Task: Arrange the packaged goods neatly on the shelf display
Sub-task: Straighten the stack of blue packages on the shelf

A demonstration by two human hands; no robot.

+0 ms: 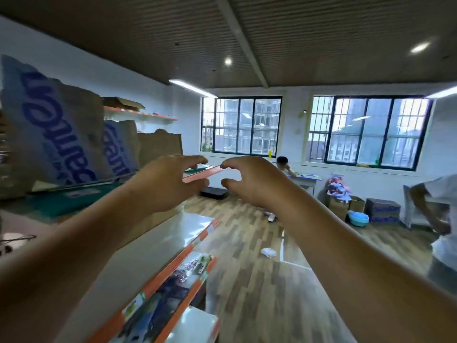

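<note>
Both hands up at the end of the top shelf, holding nothing.

We see the left hand (168, 186) with fingers spread, index above and thumb below the orange strip (205, 174) at the edge of the top shelf (57, 206); the gap is wide, no pinch. The right hand (252, 184) makes a loose C, thumb and index apart, index tip at the strip's far end; we cannot tell if it touches. Torn cardboard boxes (49, 125) with blue lettering stand upright on the top shelf, left of the hands. Blurry packets (173, 280) lie on a shelf further down, under the bare white shelf (158, 243). A person (283, 164) sits by the windows.
</note>
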